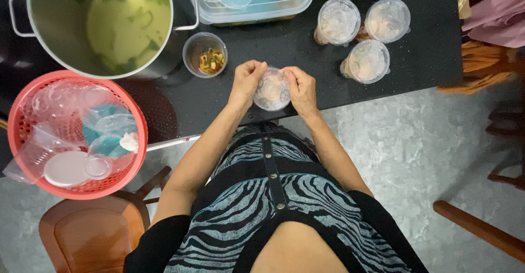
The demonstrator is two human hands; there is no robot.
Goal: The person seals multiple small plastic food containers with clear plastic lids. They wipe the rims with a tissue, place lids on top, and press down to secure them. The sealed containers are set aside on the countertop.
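While both hands grip one cup at the near edge of the black table (415,65), a big steel pot (54,21) of greenish broth stands far left, above a red basket (22,125) of lids. Left hand (246,81) and right hand (301,87) pinch the cup (272,91) from either side; even thumb pressure around the rim would likely seat its lid well. It looks small, clear, lidded, with pale contents.
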